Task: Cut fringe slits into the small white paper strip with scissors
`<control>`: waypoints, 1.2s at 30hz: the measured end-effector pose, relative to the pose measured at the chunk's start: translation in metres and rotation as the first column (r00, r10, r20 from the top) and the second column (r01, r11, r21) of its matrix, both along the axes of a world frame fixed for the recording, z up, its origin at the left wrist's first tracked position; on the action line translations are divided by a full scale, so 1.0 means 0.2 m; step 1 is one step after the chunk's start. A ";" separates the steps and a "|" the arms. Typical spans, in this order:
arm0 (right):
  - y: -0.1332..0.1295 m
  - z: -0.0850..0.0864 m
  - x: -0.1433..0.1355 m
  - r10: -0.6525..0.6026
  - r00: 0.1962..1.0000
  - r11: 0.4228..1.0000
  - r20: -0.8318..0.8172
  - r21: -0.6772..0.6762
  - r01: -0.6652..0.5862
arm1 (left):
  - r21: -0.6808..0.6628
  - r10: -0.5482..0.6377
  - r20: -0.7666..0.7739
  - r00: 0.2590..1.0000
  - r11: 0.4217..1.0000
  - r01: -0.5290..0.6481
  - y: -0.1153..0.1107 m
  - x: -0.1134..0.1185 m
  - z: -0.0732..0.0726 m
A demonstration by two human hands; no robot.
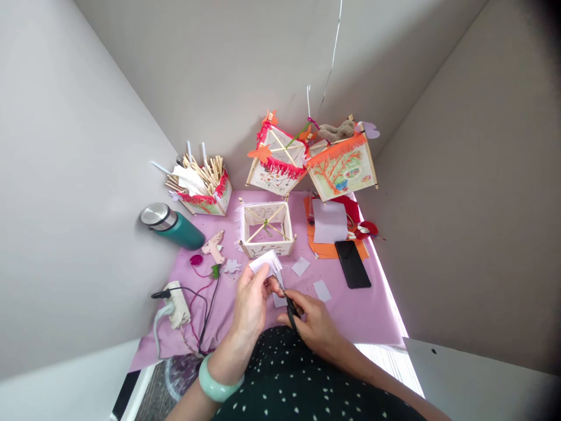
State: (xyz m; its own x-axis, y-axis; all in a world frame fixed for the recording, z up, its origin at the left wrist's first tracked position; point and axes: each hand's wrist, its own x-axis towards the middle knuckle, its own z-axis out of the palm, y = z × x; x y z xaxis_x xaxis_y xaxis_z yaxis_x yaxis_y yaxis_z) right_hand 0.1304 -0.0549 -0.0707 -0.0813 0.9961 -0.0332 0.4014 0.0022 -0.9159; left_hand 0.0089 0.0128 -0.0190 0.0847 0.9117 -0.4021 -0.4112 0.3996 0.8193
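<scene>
Between the thumb and fingers of my left hand (253, 297) is a pale lilac piece of paper (263, 263), its right edge cut into thin strips. My right hand (313, 320) grips a pair of black-handled scissors (291, 310), with the blades pointing up at the paper's fringed edge. Whether the blades are apart is too small to tell. Just beyond the paper stands an open square lantern frame (268, 250) with white drawn-on sides, crossed sticks on top and a pale fringe on its left. Small paper pieces (300, 266) lie to the right.
Two decorated lanterns (280, 175) stand or hang at the back. On the left are a box of sticks (205, 204), a teal bottle (186, 231), a glue gun (214, 247) and a power strip (179, 307) with cables. A phone (353, 264) lies right, beside coloured paper sheets (331, 222).
</scene>
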 end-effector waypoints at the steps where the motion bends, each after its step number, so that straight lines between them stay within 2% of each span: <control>1: 0.00 0.00 0.00 0.000 1.000 1.000 0.003 0.006 0.000 | -0.001 -0.001 0.001 1.000 1.000 0.001 0.00 0.00 0.00; 10: 0.00 -0.02 0.00 -0.003 1.000 1.000 0.012 0.014 0.003 | 0.000 -0.030 0.004 1.000 1.000 0.030 0.00 0.00 -0.01; 19: 0.00 -0.01 0.00 -0.005 1.000 1.000 -0.006 -0.025 0.005 | -0.042 -0.027 0.006 1.000 0.999 0.028 -0.02 0.00 -0.05; 36: 0.00 -0.01 0.00 -0.024 0.999 0.999 -0.029 -0.040 0.023 | -0.053 -0.052 -0.005 0.999 0.997 0.052 -0.03 0.00 -0.05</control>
State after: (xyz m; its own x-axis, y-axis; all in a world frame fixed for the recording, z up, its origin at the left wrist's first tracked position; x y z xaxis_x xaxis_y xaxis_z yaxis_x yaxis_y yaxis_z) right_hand 0.1309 -0.0551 -0.0735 -0.0590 0.9957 -0.0708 0.3739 -0.0437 -0.9264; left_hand 0.0085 0.0076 -0.0284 0.1289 0.8834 -0.4507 -0.3833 0.4635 0.7989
